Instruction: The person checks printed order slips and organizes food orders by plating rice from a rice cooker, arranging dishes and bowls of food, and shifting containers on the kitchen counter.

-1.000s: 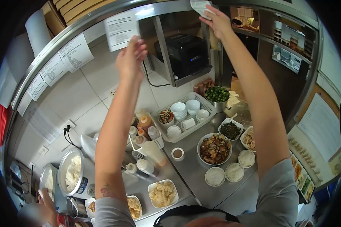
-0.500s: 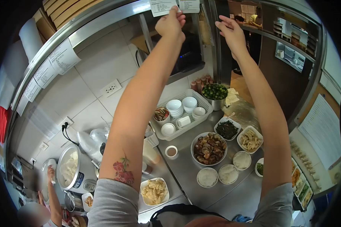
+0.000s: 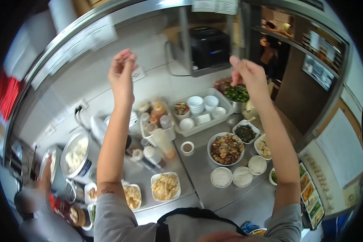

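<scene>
Pale tiled wall (image 3: 149,48) behind a steel surface (image 3: 199,173) that's pretty packed. Far left, a co-worker's hand (image 3: 49,161) is over a tray, then there's a big round tub (image 3: 87,164) of white, lumpy food. Next come two white dishes (image 3: 179,193) of pale yellow pieces and a basket (image 3: 172,133) of squeeze bottles. Middle has a crate (image 3: 197,129) with stacked white bowls (image 3: 195,104), plus a little cup (image 3: 187,148) of brown sauce. Right of that: a big bowl (image 3: 210,155) of glossy brown food, three small bowls (image 3: 221,177) of white stuff, dark greens in a square dish (image 3: 255,139), chopped greens in a metal pot (image 3: 237,107).

Left hand (image 3: 122,76) is up in front of the wall, fingers curled toward the thumb; blurry, so can't tell if the tips touch. Paper slips (image 3: 215,5) hang above and between both hands, well apart from the fingers. Right hand (image 3: 249,76) is near the black machine (image 3: 209,48), fingers bent; can't tell about its tips either.
</scene>
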`<state>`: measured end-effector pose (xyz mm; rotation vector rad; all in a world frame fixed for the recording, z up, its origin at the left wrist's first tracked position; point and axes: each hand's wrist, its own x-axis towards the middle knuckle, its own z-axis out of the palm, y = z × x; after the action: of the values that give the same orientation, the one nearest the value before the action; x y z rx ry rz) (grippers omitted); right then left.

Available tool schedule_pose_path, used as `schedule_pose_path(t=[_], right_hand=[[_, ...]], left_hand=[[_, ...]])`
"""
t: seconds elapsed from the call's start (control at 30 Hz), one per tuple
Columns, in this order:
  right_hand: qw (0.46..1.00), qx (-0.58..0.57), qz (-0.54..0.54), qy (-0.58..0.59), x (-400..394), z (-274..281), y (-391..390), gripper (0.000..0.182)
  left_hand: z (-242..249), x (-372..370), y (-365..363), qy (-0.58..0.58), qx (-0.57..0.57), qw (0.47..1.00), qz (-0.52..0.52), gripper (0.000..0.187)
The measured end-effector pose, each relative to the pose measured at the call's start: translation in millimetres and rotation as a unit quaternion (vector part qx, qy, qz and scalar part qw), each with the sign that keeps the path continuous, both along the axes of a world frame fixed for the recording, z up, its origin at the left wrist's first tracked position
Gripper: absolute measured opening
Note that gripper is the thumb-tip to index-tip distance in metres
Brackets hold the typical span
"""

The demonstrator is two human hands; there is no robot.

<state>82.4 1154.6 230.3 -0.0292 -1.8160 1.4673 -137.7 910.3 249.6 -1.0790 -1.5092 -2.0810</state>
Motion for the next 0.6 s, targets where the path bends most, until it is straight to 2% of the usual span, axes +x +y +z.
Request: schedule_pose_path(t=[0.03,0.13,0.17,0.23,0.27,0.3,0.4,0.5,0.6], right_hand=[[0.999,0.016,0.033,-0.026,-12.2,14.7,-14.4,0.037],[0.985,0.106,0.131,0.016,-75.4,46.4,-64.5,0.035],[0.98,0.142,0.142,0.013,-99.9,55.4,-80.5,0.036],[0.959,0.205,0.15,0.123,-153.3,73.9,-113.0,0.03],[0.959,0.204,0.141,0.134,-177.7,83.8,-127.5,0.029],[0.959,0.204,0.131,0.145,-197.7,93.5,-139.7,0.029],[0.956,0.111,0.22,0.159,-227.3,116.1,-162.2,0.027],[0.977,0.063,0.167,0.114,-227.4,118.4,-154.4,0.027],[0.977,0.041,0.145,0.149,-214.9,105.1,-118.6,0.029]], left_hand=[[5.8,-7.5,-28.3,0.001,0.04,0.998,0.037,0.043],[33.2,-27.3,-96.9,-0.121,0.122,0.984,0.04,0.05],[42.3,-31.1,-108.3,-0.128,0.105,0.986,0.01,0.053],[60.4,-41.5,-124.6,-0.14,0.067,0.986,-0.052,0.059],[69.3,-56.1,-129.8,-0.166,0.071,0.979,-0.094,0.064],[78.7,-60.4,-129.4,-0.175,0.08,0.977,-0.094,0.062],[91.6,-65.4,-122.7,-0.181,0.092,0.976,-0.077,0.057],[88.4,-64.9,-106.7,-0.143,0.083,0.985,-0.047,0.047],[78.3,-53.4,-69.5,-0.145,0.082,0.984,-0.059,0.033]])
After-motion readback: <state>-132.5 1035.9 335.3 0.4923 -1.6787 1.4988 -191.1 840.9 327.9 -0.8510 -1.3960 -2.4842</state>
